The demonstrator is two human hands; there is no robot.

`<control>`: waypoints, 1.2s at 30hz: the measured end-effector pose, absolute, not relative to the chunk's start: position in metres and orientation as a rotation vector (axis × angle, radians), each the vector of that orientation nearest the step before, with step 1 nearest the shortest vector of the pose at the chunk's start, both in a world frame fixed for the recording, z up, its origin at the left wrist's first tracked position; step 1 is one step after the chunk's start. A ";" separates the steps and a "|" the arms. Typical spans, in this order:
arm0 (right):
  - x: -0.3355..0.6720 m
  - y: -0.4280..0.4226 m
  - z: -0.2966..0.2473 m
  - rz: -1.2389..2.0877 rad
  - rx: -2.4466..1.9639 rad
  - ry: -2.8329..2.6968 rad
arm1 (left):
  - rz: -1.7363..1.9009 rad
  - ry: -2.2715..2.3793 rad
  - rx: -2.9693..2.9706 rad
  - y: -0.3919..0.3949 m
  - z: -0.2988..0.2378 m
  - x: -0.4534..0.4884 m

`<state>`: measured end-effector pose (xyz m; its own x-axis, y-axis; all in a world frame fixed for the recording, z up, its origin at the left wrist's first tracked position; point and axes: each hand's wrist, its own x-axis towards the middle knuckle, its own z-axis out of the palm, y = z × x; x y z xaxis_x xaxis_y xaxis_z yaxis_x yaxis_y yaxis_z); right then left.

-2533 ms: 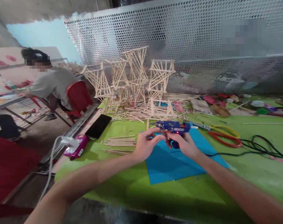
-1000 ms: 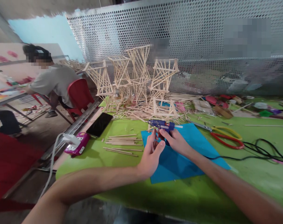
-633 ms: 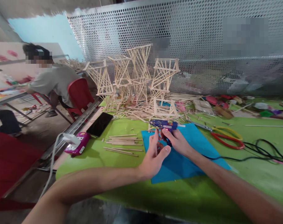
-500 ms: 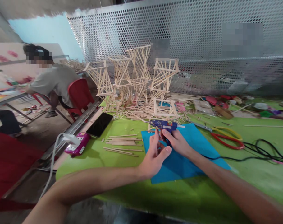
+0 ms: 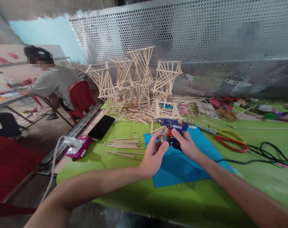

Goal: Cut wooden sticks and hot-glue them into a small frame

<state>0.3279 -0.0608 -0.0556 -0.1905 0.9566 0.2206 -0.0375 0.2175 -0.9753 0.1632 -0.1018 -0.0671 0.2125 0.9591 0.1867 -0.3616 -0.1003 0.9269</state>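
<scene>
My right hand (image 5: 186,145) grips a blue hot glue gun (image 5: 173,124) by its handle, nozzle pointing left, above a blue sheet (image 5: 181,167) on the green table (image 5: 125,190). My left hand (image 5: 153,155) is raised just left of the gun. Its fingers curl near the nozzle and seem to pinch a thin wooden stick (image 5: 157,130). A short row of loose sticks (image 5: 125,145) lies on the table left of my hands.
Tall stick frameworks (image 5: 139,76) stand on a heap of sticks at the back, before a perforated metal panel. A black phone (image 5: 100,127) and a pink power strip (image 5: 77,148) lie left. Red-and-yellow scissors (image 5: 229,140) and a black cable (image 5: 264,152) lie right. A person (image 5: 51,84) sits on a red chair far left.
The glue gun has shifted slightly right and up in my right hand. My left hand, open a moment ago, has closed its fingers by the nozzle.
</scene>
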 end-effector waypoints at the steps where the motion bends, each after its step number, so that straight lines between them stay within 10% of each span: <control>1: 0.328 -0.062 -0.055 1.191 -0.919 -1.429 | 1.278 0.695 1.104 -0.099 -0.065 0.163; 36: 0.318 -0.081 -0.045 0.890 -1.175 -1.523 | 1.169 0.766 1.152 -0.080 -0.057 0.154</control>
<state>0.3179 -0.0809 -0.0448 -0.0536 0.9643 0.2593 0.2474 0.2644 -0.9321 0.1539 -0.0803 -0.0568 0.2625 0.9600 0.0977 -0.2934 -0.0170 0.9558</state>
